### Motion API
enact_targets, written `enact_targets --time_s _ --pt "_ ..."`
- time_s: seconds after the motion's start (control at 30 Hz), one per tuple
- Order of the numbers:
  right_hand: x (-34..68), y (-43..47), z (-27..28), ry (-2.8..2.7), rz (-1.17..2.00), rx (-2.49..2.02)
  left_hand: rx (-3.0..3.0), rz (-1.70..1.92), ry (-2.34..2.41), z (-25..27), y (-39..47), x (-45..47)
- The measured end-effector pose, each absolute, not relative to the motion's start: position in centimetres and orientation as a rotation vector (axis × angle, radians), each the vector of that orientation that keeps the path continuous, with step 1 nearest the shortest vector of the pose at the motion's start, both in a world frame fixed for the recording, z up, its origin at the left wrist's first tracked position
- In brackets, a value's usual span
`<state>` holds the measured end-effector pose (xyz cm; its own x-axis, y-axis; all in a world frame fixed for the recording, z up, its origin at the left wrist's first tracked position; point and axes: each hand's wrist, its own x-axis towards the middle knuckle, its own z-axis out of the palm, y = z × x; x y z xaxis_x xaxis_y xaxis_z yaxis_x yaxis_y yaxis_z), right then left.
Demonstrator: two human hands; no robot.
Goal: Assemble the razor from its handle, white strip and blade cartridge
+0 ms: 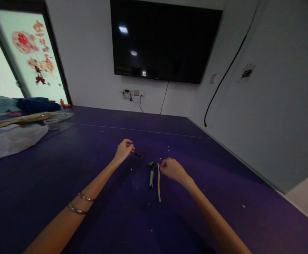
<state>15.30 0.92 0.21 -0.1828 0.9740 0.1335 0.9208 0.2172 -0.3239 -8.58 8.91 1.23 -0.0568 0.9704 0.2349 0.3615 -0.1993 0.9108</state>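
My left hand [124, 150] hovers with loosely bent fingers held apart, and I see nothing between them. Just right of its fingertips lies a small black piece [137, 154]. My right hand [173, 170] has its fingertips drawn together low over the purple surface, close beside the upper end of a thin whitish strip [159, 185]. Whatever those fingertips hold, if anything, is hidden. Between the hands lies a slim razor-like tool [151, 176] with a dark, green-tinted head and a pale handle; it lies roughly parallel to the strip.
Small white crumbs dot the purple surface [95, 211]. Clear plastic sheeting [16, 143] and folded dark blue cloth [37, 104] lie at far left. A television [164, 42] hangs on the back wall above sockets [136, 92]. A black cable [224, 76] dangles along the right wall.
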Motion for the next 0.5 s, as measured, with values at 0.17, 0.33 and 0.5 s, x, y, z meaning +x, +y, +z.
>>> enact_targets --time_s 0.17,0.33,0.5 --pt "19.2 2.2 -0.6 -2.328 0.323 -1.464 2.055 1.036 1.627 -2.1 10.2 -9.0" --pt "19.9 2.9 -2.2 -2.332 0.432 -1.432 2.225 0.936 1.636 -4.0 10.7 -9.0" --pt "20.4 3.5 -3.3 -2.250 0.505 -1.454 2.298 0.899 1.655 -4.5 10.8 -8.1"
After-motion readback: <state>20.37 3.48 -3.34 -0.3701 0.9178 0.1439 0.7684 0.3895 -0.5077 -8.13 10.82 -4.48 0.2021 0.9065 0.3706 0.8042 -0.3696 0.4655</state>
